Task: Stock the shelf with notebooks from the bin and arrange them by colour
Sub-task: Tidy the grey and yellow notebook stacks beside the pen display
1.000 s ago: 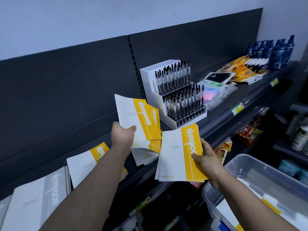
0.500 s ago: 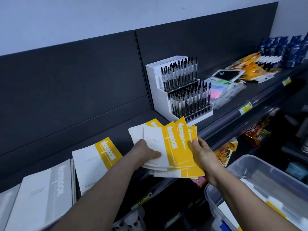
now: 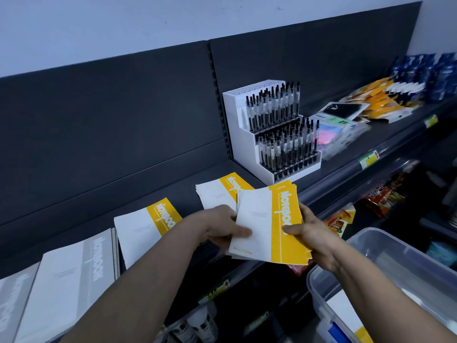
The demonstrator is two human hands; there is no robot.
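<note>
Together, left hand (image 3: 221, 227) and right hand (image 3: 310, 233) grip yellow notebooks (image 3: 262, 214).

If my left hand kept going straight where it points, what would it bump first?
The left hand grips the stack of yellow notebooks, so it meets that first. Beyond the stack, it would probably reach the white pen stand on the shelf, though depth is unclear.

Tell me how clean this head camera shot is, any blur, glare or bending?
Head view: dim, bluish light with no strong glare; the wide lens bows the shelf edge; the yellow notebooks, held in the left hand and right hand, and the pen rack are sharp enough to show lettering and single pens; the blue bottles at far right are smeared.
</note>
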